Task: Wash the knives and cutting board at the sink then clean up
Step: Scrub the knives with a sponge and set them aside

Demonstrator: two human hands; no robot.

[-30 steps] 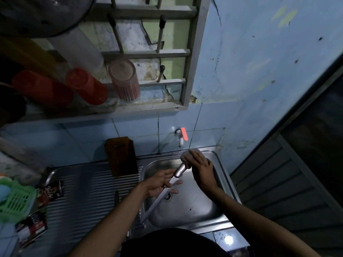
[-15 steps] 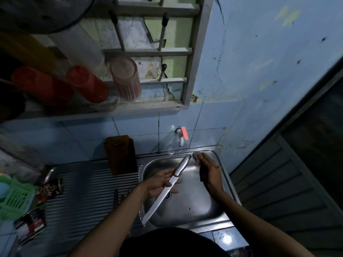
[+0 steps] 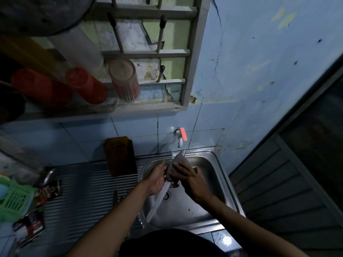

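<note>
Nearest, two bare forearms reach in over the steel sink [image 3: 225, 184]. The knife [image 3: 157, 201] slants across the basin, its pale blade tip toward the near left rim and its handle up toward the far side, just above the drain. The left hand [image 3: 156, 179] holds the knife near where blade meets handle, fingers curled around it. The right hand [image 3: 191, 179] grips a grey scrubbing cloth [image 3: 178, 164] that is wrapped over the knife's handle, so the handle itself is hidden. On the ribbed draining board [image 3: 83, 191] to the left lie two dark utensils [image 3: 120, 196] close to the basin edge, with printed sachets [image 3: 48, 190] and a green basket [image 3: 14, 199] at the far left. Farther back, a brown cutting board [image 3: 120, 156] leans upright against the blue tiled wall. To its right a white tap [image 3: 179, 137] with a red lever juts from the tiles above the basin. Above, a shelf carries red cups [image 3: 85, 86] and a striped tumbler [image 3: 124, 80]
</note>
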